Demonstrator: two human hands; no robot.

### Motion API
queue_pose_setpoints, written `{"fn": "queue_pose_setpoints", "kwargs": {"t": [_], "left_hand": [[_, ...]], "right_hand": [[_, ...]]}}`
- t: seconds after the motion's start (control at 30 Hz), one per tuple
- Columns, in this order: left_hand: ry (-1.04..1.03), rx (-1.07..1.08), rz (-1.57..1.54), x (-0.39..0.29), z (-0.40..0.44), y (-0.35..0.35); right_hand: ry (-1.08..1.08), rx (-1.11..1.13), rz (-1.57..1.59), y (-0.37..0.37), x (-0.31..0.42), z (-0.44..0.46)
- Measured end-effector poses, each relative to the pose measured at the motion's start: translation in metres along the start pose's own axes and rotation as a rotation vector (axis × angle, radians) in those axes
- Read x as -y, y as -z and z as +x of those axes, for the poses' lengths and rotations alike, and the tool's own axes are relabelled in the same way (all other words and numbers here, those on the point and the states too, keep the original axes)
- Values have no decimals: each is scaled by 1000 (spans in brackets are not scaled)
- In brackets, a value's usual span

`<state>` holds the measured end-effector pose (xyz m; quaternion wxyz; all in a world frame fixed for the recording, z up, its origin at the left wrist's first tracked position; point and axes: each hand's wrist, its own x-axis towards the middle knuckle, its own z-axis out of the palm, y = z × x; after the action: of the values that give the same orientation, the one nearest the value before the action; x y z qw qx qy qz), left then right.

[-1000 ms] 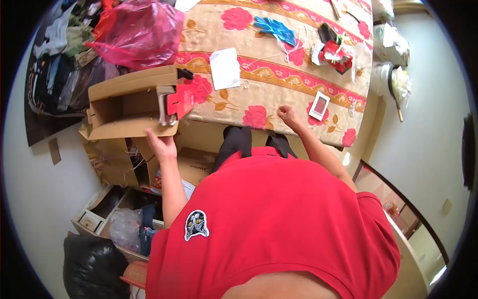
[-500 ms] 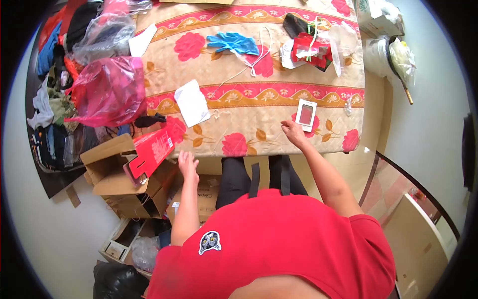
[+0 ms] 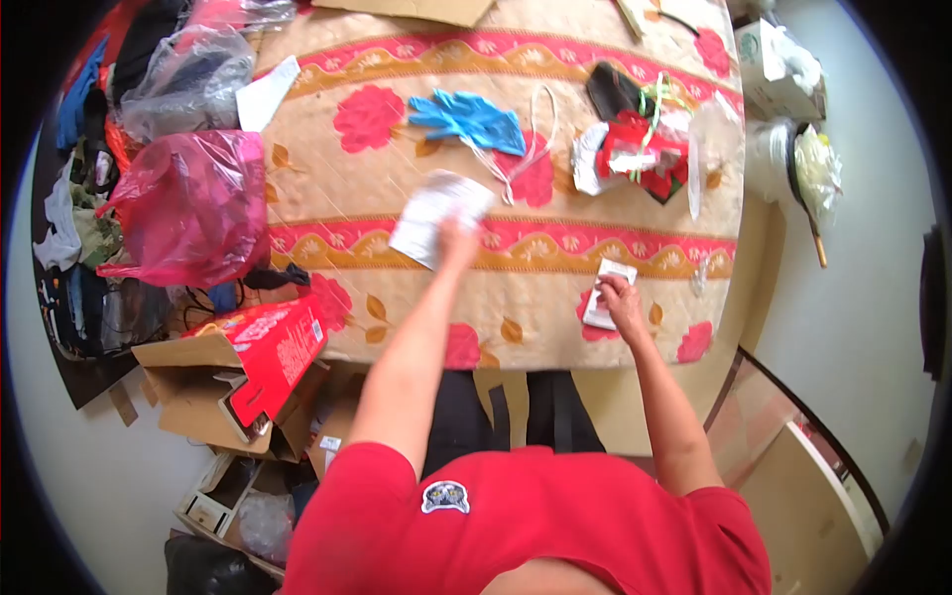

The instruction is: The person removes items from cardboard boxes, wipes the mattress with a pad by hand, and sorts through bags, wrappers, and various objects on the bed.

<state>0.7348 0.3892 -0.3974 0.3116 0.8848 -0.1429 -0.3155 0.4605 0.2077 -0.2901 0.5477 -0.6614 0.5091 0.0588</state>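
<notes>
My left hand (image 3: 456, 245) reaches over the table and holds the lower right part of a creased white paper (image 3: 436, 206); hand and paper are blurred. At the near right, my right hand (image 3: 623, 300) has its bent fingers closed on a small white card-like item (image 3: 601, 315) with a dark panel, partly covered by the fingers. Beyond the paper is a blue glove (image 3: 476, 121), with a white cord (image 3: 536, 151) beside it. A pile with a red package (image 3: 645, 157) and a green tie lies at the back right.
Flowered cloth (image 3: 337, 188) covers the table. On the left are a pink plastic bag (image 3: 188, 203), clothes and clear plastic. An open cardboard box (image 3: 188, 402) with a red box (image 3: 281, 352) stands below them. Flat cardboard (image 3: 416, 8) lies at the far edge.
My left hand has gone from the table's near edge onto the white paper, which has shifted right and turned. My right hand has moved onto the card, now slightly nearer me. The view has shifted.
</notes>
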Motion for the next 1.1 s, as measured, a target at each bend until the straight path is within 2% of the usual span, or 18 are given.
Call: {"fn": "queue_pose_setpoints", "kwargs": {"t": [0.03, 0.07, 0.13, 0.2, 0.27, 0.3, 0.37, 0.43, 0.5, 0.63, 0.7, 0.73, 0.8, 0.83, 0.97, 1.0, 1.03, 1.1], "left_hand": [[-90, 146, -243, -16, -10, -20], [-24, 289, -338, -53, -33, -12], [-314, 151, -362, -88, -48, 3], [-415, -146, -422, -81, -34, 21], [-324, -404, -235, -45, 4, 54], [-286, -558, 29, -28, 24, 78], [-161, -765, 253, 10, 68, 120], [59, -839, 356, 40, 107, 152], [10, -960, 326, 58, 135, 173], [57, -1007, 591, 61, 150, 172], [111, -968, 621, 53, 144, 170], [121, -960, 630, 56, 140, 168], [108, -980, 633, 56, 146, 171], [109, -978, 643, 56, 147, 174], [179, -954, 676, 59, 148, 168], [206, -940, 705, 64, 149, 166], [221, -927, 729, 66, 152, 163], [137, -964, 612, 69, 154, 162]], "right_hand": [[90, 18, -41, -9, 6, 11], [134, 3, -47, -17, 23, 19], [254, -39, 8, -36, 68, 37], [356, -70, 48, -51, 107, 57], [531, -128, -86, -62, 148, 82], [616, -159, -157, -69, 165, 98], [633, -133, -175, -83, 191, 134], [567, -98, -130, -94, 212, 175], [423, -59, -17, -104, 231, 222], [224, 144, 458, -106, 307, 299], [265, 396, 694, -113, 323, 365], [493, 286, 450, -120, 320, 423], [331, 141, 600, -138, 343, 432], [-79, 93, 966, -151, 394, 388], [38, 728, 1293, -179, 442, 353], [224, 1253, 1427, -191, 438, 361], [283, 815, 1462, -207, 462, 305], [308, 856, 1480, -226, 478, 249]]}}
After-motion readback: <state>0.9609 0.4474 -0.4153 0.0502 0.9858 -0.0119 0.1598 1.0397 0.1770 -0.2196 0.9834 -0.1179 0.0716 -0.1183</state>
